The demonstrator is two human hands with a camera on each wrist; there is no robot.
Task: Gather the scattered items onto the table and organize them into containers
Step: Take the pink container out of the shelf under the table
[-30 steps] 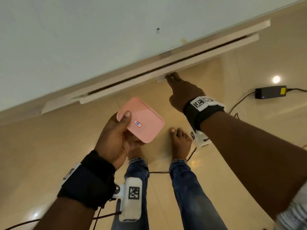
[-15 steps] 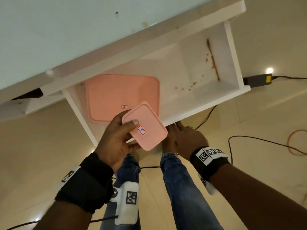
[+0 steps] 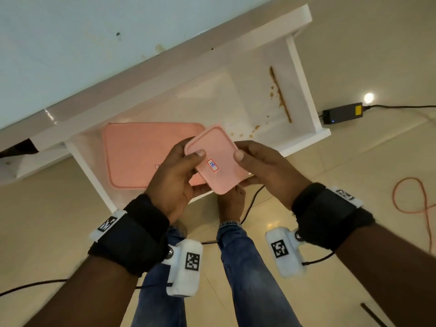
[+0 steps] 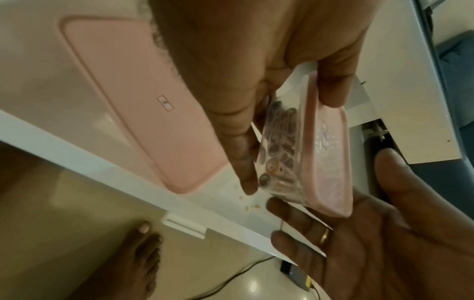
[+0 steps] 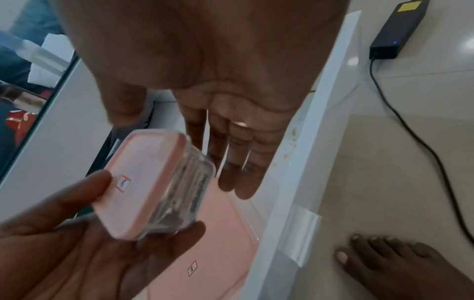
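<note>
A small clear container with a pink lid and a red-framed label is in the air over the open white drawer. My left hand grips it, thumb on the lid and fingers under the base. My right hand holds its right side, thumb at the lid's edge and fingers below. Through the small container's clear wall show small dark and orange round pieces. A large pink-lidded container lies flat in the drawer's left half, partly hidden by my left hand.
Brown crumbs and a stain mark the drawer's right half. A black power adapter with its cable lies on the tiled floor to the right, with an orange cord nearer. My bare foot stands below the drawer front.
The drawer went from closed to pulled out. My right hand left the drawer front and came up to the small container. My left hand carried the container forward over the drawer.
</note>
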